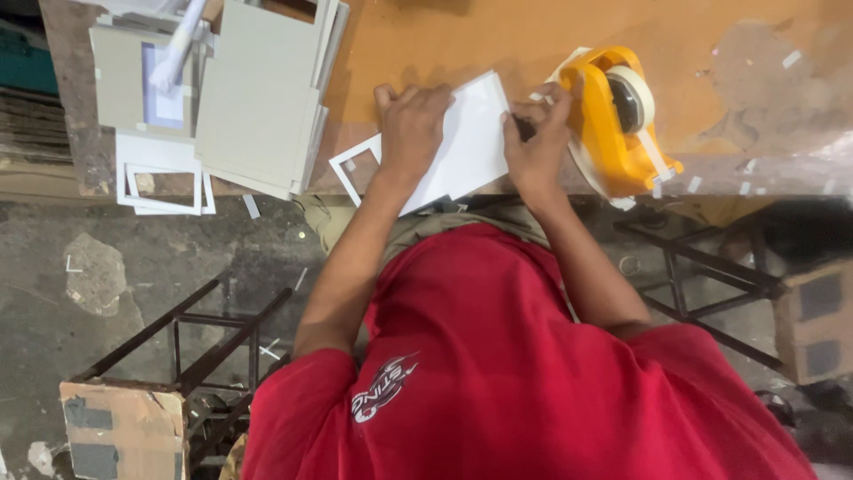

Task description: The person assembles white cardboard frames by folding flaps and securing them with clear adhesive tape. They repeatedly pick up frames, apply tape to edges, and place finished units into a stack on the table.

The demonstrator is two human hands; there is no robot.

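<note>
— Where was the white card sheet seen?

— It was laid flat on the orange worktop, just above the middle of the frame, with a white card frame tucked under its left edge.

— How was it held?

— It was pressed down by the left hand, whose fingers were spread flat on it. Its right edge was pinched by the right hand, the fingers drawn together there; whether something small was caught between them could not be told.

— And around it?

— A yellow tape dispenser was stood just beside the right hand. Grey boards and more white frames were stacked at the upper left.
</note>
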